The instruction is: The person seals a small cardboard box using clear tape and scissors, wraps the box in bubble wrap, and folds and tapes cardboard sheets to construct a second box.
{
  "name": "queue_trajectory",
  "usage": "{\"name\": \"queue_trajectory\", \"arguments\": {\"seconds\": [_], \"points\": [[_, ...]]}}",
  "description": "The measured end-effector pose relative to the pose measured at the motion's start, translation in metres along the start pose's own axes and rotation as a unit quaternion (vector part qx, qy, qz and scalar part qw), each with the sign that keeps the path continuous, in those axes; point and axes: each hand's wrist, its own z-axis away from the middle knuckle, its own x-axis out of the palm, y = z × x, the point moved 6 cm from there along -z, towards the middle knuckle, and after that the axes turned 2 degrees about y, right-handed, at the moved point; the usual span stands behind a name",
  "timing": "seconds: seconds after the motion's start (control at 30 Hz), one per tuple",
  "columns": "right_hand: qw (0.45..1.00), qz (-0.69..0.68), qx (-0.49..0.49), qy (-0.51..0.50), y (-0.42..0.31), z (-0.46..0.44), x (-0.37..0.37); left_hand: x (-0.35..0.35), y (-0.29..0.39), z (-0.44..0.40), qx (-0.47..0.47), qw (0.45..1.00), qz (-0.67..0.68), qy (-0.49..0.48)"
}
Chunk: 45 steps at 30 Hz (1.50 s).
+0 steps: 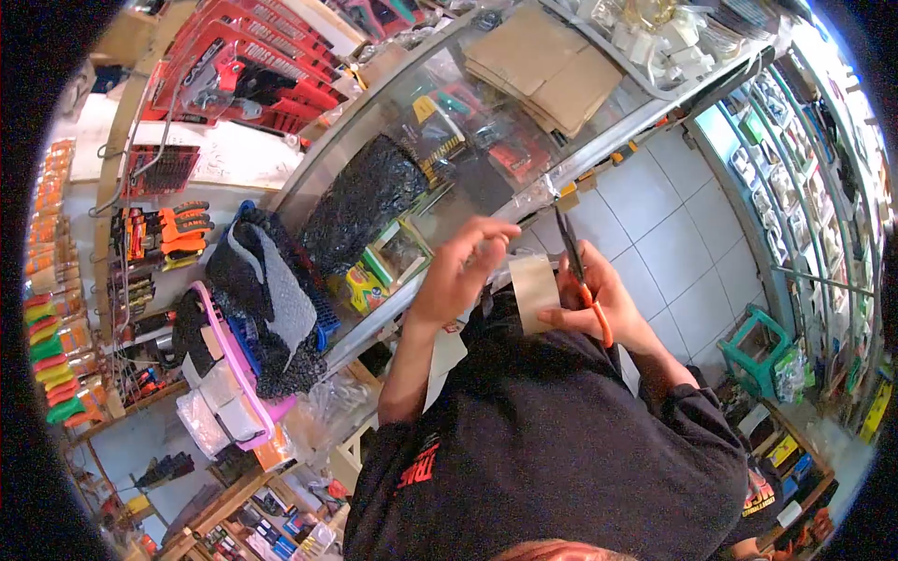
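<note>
My right hand (pixel 603 304) is closed around a pair of scissors (pixel 572 252) with dark blades and orange handles. The blades point away from me. Its thumb also presses on a small tan piece of card (pixel 532 292), which hangs in front of my dark shirt. To the left of the card, my left hand (pixel 465 266) is raised with bent, parted fingers and nothing visible between them. It is near the edge of the glass counter (pixel 426 294).
Flat brown cardboard sheets (pixel 543 70) lie on the counter. A pink basket (pixel 229 360) with dark and grey cloth stands at left. Tiled floor (pixel 669 215) extends to the right, with a green stool (pixel 758 351) beside stocked shelves (pixel 804 178). Another person's arm shows at lower right.
</note>
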Motion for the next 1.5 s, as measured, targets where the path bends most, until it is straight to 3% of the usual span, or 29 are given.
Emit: {"name": "queue_trajectory", "arguments": {"seconds": [0.13,0.27,0.47,0.57,0.87,1.03,1.17,1.27,1.3,1.47,1.5], "points": [[1.000,-0.022,-0.004,-0.001,-0.005,-0.016,0.012,-0.001,0.012,0.024,-0.007,0.999,0.020,-0.035],[0.999,0.015,-0.001,-0.036,-0.012,-0.023,0.028,-0.012,0.016,0.023,0.015,0.998,-0.057,0.026],[0.997,0.058,-0.002,-0.053,0.009,-0.027,0.042,-0.022,0.006,0.028,-0.081,0.996,-0.040,0.029],[0.986,0.159,-0.007,-0.051,-0.003,-0.025,0.047,-0.028,0.021,0.031,-0.046,0.995,-0.074,0.048],[0.967,0.249,0.038,0.045,-0.006,-0.017,0.054,-0.029,0.041,0.025,0.036,0.986,-0.159,0.041],[0.977,0.193,0.032,0.090,0.005,-0.020,0.050,-0.023,0.031,0.012,0.069,0.984,-0.164,0.020],[0.991,0.106,0.020,0.082,-0.009,-0.037,0.048,-0.029,0.048,-0.001,0.195,0.941,-0.262,0.088],[0.993,0.077,0.018,0.090,-0.029,-0.052,0.050,-0.034,0.069,-0.010,0.240,0.910,-0.304,0.149],[0.991,0.093,0.013,0.094,-0.031,-0.058,0.045,-0.037,0.076,-0.014,0.246,0.885,-0.347,0.191],[0.981,0.164,0.015,0.101,-0.049,-0.091,0.026,-0.039,0.069,-0.051,0.199,0.885,-0.383,0.177],[0.990,0.080,-0.072,0.095,-0.035,-0.107,0.017,-0.041,0.071,-0.059,0.197,0.882,-0.384,0.189]]}}
